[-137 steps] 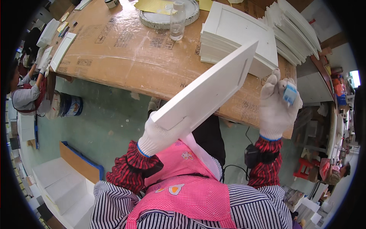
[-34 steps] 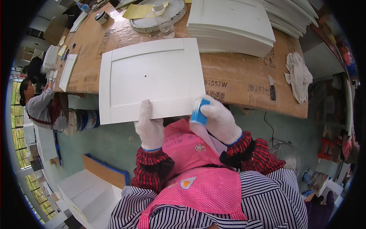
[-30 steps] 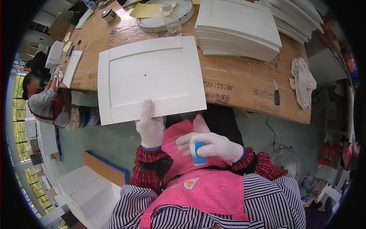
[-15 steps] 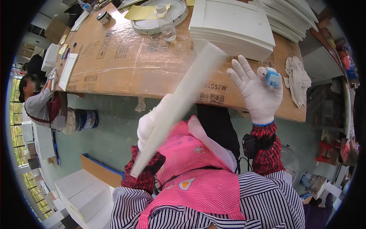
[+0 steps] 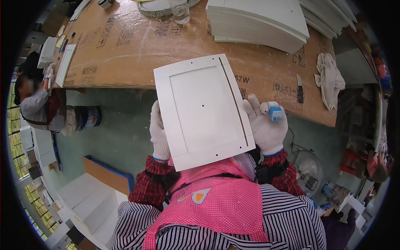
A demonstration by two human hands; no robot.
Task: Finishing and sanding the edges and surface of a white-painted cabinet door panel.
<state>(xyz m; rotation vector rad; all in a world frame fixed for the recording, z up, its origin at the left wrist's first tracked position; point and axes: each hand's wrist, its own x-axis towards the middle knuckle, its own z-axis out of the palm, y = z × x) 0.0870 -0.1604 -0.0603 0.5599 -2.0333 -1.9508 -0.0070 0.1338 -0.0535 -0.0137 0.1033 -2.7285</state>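
Note:
A white cabinet door panel [image 5: 200,121] is held up in front of my pink apron, its face toward me and slightly turned. It has a recessed centre, a dark groove down its right side and several small dark holes. My gloved left hand [image 5: 158,133] grips its left edge, with the fingers partly hidden behind. At the right edge is my gloved right hand [image 5: 266,131], palm up, its fingertips close to or touching the panel. A small blue block [image 5: 275,111] sits between its thumb and index finger.
A cardboard-covered table [image 5: 133,58] lies ahead, bearing a stack of white panels [image 5: 258,25], a utility knife [image 5: 300,88], a crumpled cloth [image 5: 329,79] and a clear bottle [image 5: 180,12]. Another person [image 5: 39,102] works at far left. A fan [image 5: 308,168] stands at lower right.
The panel has swung from nearly edge-on to face me. My right hand has come down and inward to its right edge, still with the blue block. The utility knife has come into view.

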